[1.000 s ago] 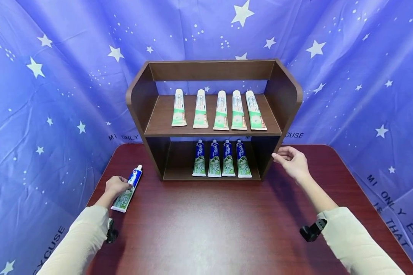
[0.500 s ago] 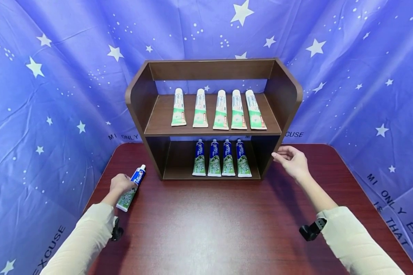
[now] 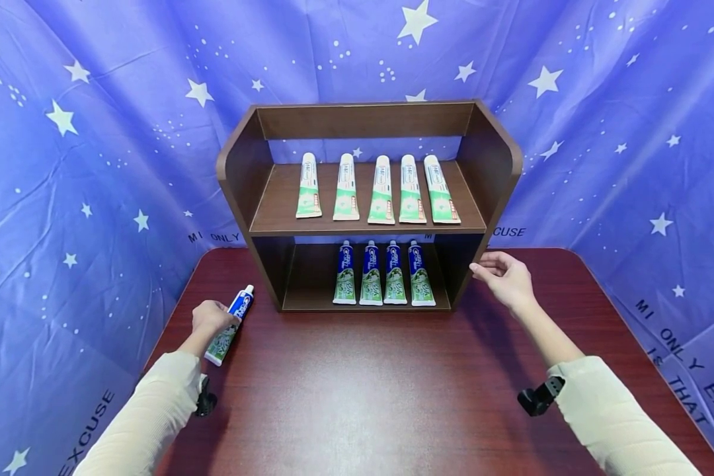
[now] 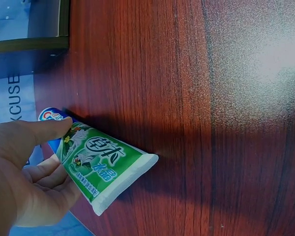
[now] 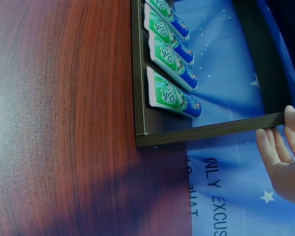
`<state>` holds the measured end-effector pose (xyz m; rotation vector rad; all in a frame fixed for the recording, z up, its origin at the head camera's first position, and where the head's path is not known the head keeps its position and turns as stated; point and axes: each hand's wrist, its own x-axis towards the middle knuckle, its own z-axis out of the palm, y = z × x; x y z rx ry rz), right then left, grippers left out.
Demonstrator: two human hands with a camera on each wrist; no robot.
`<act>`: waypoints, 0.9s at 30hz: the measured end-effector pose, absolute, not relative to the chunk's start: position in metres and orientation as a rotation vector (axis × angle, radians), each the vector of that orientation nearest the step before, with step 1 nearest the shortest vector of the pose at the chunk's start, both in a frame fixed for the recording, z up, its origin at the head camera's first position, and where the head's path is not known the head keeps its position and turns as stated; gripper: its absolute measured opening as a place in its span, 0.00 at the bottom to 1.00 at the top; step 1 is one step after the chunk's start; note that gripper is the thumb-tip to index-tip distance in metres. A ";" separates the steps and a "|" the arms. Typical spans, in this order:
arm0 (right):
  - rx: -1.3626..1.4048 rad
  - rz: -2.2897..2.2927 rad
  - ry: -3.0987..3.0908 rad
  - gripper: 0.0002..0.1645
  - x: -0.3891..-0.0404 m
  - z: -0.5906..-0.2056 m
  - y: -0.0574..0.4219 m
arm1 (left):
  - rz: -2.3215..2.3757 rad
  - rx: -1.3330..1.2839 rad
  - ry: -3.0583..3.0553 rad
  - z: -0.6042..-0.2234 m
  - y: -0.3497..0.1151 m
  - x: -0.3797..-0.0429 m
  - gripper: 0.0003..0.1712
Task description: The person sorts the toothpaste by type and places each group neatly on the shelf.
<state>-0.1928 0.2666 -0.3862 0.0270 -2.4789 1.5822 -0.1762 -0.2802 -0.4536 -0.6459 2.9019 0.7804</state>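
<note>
My left hand pinches a blue and green toothpaste tube between thumb and fingers, left of the shelf. The tube slants, its white cap away from me and its flat crimped end toward me. In the right wrist view, my right hand grips the front edge of the shelf's right side panel, thumb on one face and fingers on the other. The dark brown two-tier shelf stands on the table. Several matching blue and green tubes lie side by side on its lower tier.
Several white and green toothpaste tubes lie in a row on the upper tier. The reddish-brown table has rounded far corners. A blue curtain with white stars hangs close behind and at both sides.
My left hand has moved a little to the right, carrying the toothpaste tube along with it. The right hand keeps its place on the shelf's side.
</note>
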 end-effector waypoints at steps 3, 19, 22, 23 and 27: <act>0.022 1.587 -2.483 0.25 -0.192 -0.386 0.267 | 0.775 -0.647 2.898 -0.453 -0.280 -0.176 0.17; 0.011 1.614 -2.492 0.25 -0.192 -0.385 0.267 | 0.802 -0.659 2.796 -0.451 -0.287 -0.176 0.18; 0.012 1.611 -2.490 0.25 -0.192 -0.385 0.268 | 0.953 -0.708 2.700 -0.452 -0.289 -0.174 0.19; 0.011 1.611 -2.488 0.25 -0.192 -0.385 0.267 | 1.005 -0.717 2.666 -0.452 -0.289 -0.173 0.20; 0.009 1.617 -2.480 0.26 -0.191 -0.385 0.267 | 1.147 -0.717 2.553 -0.453 -0.291 -0.170 0.26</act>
